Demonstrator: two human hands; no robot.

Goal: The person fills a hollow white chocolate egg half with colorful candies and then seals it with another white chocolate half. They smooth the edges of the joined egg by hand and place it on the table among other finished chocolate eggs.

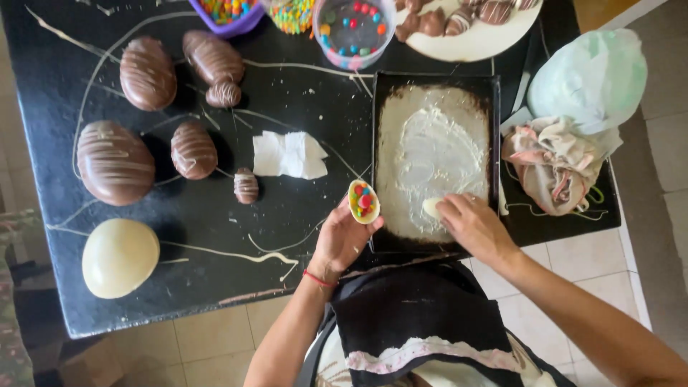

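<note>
— What's far left?
— Glossy striped chocolate eggs [147, 72] and one smooth white egg [119, 257] on a black mat [301, 100].
— The left hand [344, 236]?
— Fingers curled round a candy-filled half shell [363, 201].
— The right hand [473, 223]?
— Fingertips pinch a white shell [432, 208], pressed to the smeared tray [433, 161].

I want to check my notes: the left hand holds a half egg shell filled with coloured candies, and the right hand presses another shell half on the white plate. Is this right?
Not quite. The right hand presses its shell half on the dark tray smeared with white chocolate, not on the white plate. The left hand does hold the candy-filled shell. The head view shows this.
</note>
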